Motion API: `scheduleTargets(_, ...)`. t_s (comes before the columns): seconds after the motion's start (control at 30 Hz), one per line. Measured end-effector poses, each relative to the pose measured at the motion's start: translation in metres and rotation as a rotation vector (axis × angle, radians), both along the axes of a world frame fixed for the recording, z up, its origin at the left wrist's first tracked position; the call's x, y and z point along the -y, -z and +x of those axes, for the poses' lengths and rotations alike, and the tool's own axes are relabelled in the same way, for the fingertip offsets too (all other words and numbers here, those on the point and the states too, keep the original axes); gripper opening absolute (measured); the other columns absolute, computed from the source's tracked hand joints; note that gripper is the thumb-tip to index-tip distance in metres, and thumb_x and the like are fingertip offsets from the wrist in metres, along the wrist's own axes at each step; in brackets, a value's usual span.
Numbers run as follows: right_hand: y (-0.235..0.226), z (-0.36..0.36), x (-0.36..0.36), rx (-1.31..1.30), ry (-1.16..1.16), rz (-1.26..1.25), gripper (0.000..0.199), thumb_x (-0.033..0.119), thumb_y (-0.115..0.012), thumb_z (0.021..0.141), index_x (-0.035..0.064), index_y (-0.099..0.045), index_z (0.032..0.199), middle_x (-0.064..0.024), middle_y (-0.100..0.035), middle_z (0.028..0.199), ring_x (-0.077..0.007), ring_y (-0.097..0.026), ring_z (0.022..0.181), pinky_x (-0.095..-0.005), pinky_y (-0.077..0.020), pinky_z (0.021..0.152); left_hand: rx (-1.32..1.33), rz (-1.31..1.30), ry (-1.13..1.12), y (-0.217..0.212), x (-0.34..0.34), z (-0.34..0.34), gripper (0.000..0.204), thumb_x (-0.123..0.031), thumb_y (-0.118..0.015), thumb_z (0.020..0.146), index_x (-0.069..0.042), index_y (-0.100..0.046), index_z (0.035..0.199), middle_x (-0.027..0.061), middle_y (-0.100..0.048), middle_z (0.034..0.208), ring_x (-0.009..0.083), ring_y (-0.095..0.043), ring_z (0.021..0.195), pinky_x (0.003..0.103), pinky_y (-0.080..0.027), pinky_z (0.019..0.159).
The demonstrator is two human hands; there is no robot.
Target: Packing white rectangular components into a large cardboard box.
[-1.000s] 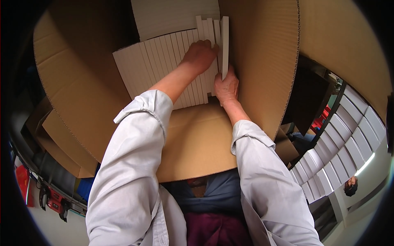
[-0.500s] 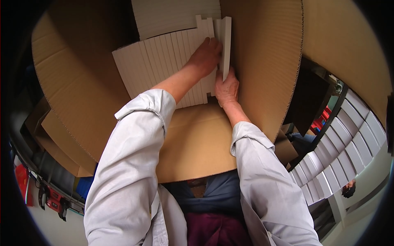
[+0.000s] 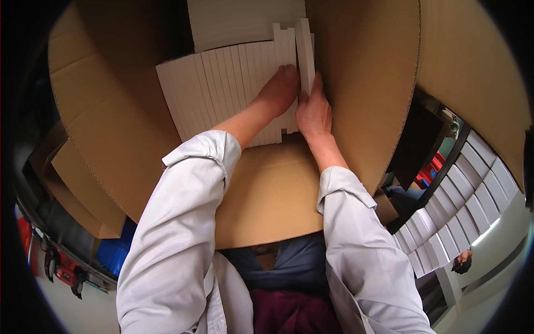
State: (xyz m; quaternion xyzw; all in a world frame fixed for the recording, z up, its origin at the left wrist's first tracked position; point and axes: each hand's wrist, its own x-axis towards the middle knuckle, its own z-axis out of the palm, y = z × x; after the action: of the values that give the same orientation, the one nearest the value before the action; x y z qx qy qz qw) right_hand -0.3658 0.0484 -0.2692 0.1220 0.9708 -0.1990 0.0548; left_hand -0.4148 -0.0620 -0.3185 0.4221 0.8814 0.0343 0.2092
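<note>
Inside a large open cardboard carton (image 3: 361,83), a row of thin white flat boxes (image 3: 222,83) stands on edge, packed side by side. At the row's right end, one white flat box (image 3: 306,55) stands a little tilted and rises above its neighbours. My right hand (image 3: 315,115) is closed around that box's near end, thumb on its left side and fingers on its right. My left hand (image 3: 280,93) lies against the row's right part, its fingers bent together; what they grip, if anything, is hidden.
A larger white panel (image 3: 247,22) stands behind the row. The carton's bottom flap (image 3: 267,195) lies toward me. Stacked white boxes (image 3: 456,209) are outside at the right. A red and black tool (image 3: 65,270), a blue bin (image 3: 117,247) and another cardboard box (image 3: 83,189) are at the left.
The box in my right hand now leans to the left at its top and has shifted slightly. My right hand has turned and moved up along it; my left hand's fingertips have lowered a little.
</note>
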Motion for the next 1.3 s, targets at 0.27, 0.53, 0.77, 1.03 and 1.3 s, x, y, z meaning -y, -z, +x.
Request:
scheduleTargets(0.27, -0.020, -0.035, 0.010, 0.382, 0.056, -0.014, 0.071, 0.012, -0.053, 0.093, 0.0053, -0.022, 0.156, -0.0331, -0.054, 0.135, -0.0489, -0.057, 0.119, -0.0551, -0.0490, 0.097, -0.154, 0.158, -0.025, 0.011, 0.012, 0.011, 0.031, -0.015, -0.062, 0.085, -0.007, -0.069, 0.113, 0.0102, -0.060, 0.125, 0.0347, -0.044, 0.131, 0.046, -0.037, 0.112)
scheduleTargets(0.53, -0.012, -0.053, 0.013, 0.437, 0.011, 0.027, 0.076, 0.019, -0.055, 0.094, 0.0054, -0.016, 0.158, -0.0306, -0.064, 0.120, -0.0482, -0.065, 0.105, -0.0544, -0.0534, 0.091, -0.037, 0.111, -0.012, 0.007, 0.012, 0.015, 0.040, -0.015, -0.060, 0.088, -0.004, -0.066, 0.125, 0.0134, -0.056, 0.137, 0.0383, -0.040, 0.135, 0.048, -0.033, 0.116)
scheduleTargets(0.77, 0.010, -0.053, 0.013, 0.414, -0.110, 0.141, 0.076, 0.022, -0.058, 0.096, 0.0037, -0.018, 0.157, -0.0273, -0.067, 0.111, -0.0436, -0.067, 0.097, -0.0511, -0.0557, 0.086, 0.171, 0.192, -0.062, 0.003, 0.019, 0.038, 0.044, -0.017, -0.059, 0.089, -0.004, -0.062, 0.131, 0.0157, -0.051, 0.144, 0.0378, -0.041, 0.139, 0.048, -0.036, 0.115)
scheduleTargets(1.03, 0.049, -0.042, 0.004, 0.131, -0.092, 0.039, 0.060, 0.019, -0.052, 0.100, 0.0028, -0.029, 0.153, -0.0279, -0.058, 0.119, -0.0449, -0.059, 0.108, -0.0522, -0.0500, 0.091, -0.017, 0.209, 0.080, 0.003, 0.035, 0.074, 0.047, -0.019, -0.059, 0.088, -0.005, -0.059, 0.133, 0.0132, -0.052, 0.143, 0.0325, -0.045, 0.135, 0.045, -0.040, 0.110)
scheduleTargets(1.3, 0.067, -0.042, 0.006, 0.005, -0.086, 0.023, 0.052, 0.016, -0.052, 0.100, 0.0018, -0.038, 0.149, -0.0279, -0.051, 0.132, -0.0455, -0.052, 0.117, -0.0505, -0.0467, 0.098, -0.036, 0.342, 0.020, 0.006, 0.042, 0.081, 0.037, -0.016, -0.060, 0.085, -0.002, -0.064, 0.119, 0.0146, -0.057, 0.132, 0.0307, -0.050, 0.128, 0.043, -0.041, 0.108)
